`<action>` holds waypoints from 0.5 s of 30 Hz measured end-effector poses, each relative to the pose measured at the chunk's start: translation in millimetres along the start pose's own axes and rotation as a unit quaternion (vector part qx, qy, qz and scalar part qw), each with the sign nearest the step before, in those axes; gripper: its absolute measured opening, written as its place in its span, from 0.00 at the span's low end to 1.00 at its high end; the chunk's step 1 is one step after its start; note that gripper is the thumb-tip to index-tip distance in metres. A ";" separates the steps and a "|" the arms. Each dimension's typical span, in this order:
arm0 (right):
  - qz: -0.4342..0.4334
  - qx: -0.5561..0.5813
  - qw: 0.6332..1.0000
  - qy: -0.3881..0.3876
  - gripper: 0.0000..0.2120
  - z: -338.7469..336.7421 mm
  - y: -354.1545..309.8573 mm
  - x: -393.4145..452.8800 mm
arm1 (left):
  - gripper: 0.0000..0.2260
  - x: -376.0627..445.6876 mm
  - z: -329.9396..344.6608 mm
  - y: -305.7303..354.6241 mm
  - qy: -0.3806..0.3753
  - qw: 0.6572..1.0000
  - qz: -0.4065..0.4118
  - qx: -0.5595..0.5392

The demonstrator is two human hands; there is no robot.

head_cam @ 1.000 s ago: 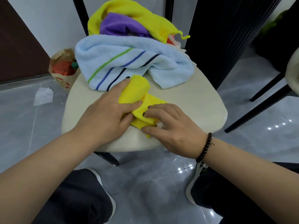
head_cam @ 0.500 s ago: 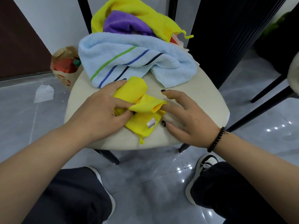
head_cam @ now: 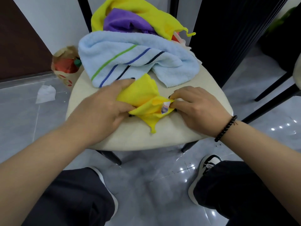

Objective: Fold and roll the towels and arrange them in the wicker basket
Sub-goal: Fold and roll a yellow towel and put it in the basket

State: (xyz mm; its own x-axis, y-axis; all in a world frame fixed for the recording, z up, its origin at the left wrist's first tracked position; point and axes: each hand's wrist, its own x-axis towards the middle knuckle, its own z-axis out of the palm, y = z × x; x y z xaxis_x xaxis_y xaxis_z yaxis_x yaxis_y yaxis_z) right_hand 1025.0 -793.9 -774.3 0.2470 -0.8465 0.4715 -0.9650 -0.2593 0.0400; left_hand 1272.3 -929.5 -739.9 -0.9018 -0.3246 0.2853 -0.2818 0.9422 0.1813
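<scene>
A small yellow cloth (head_cam: 143,98) lies partly folded on the cream chair seat (head_cam: 162,137). My left hand (head_cam: 104,108) holds its left side, fingers over the fold and thumb under the edge. My right hand (head_cam: 195,106) pinches the cloth's right corner by its white label (head_cam: 165,108). Behind them lies a light blue striped towel (head_cam: 133,57). Further back a purple towel (head_cam: 127,20) sits bundled inside a larger yellow towel (head_cam: 154,15). No wicker basket shows in the frame.
A paper bag (head_cam: 65,66) with red contents stands on the grey tiled floor left of the chair, a crumpled white tissue (head_cam: 45,93) near it. Black chair legs (head_cam: 273,97) cross at the right. My knees and shoes are below the seat.
My right hand has moved from lying flat beside the cloth to pinching its labelled corner. The cloth's lower flap has been lifted and folded over. My left hand has stayed on the cloth.
</scene>
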 end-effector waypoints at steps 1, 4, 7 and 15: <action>-0.002 0.012 1.000 -0.002 0.06 -1.1 -2.2 -0.8 | 0.15 -1.2 3.7 6.6 -0.012 1.000 0.003 0.018; 0.003 0.056 0.998 -0.013 0.09 -6.0 -8.5 -0.9 | 0.18 -2.4 8.4 23.2 -0.048 0.997 -0.024 0.055; -0.002 0.089 0.996 0.020 0.10 -12.3 -16.1 2.5 | 0.23 1.6 2.0 24.3 -0.078 0.994 -0.070 0.020; -0.035 0.189 0.981 0.026 0.11 -5.4 -36.4 3.6 | 0.23 10.8 4.8 15.7 -0.076 0.991 -0.100 -0.038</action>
State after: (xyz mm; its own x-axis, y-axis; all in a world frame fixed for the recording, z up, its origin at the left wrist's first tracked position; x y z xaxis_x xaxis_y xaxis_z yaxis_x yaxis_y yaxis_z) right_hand 1060.5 -785.1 -769.3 0.2973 -0.7983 0.5237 -0.8420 -0.4778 -0.2504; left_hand 1256.6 -917.8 -738.5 -0.8707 -0.4829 0.0927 -0.4401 0.8494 0.2913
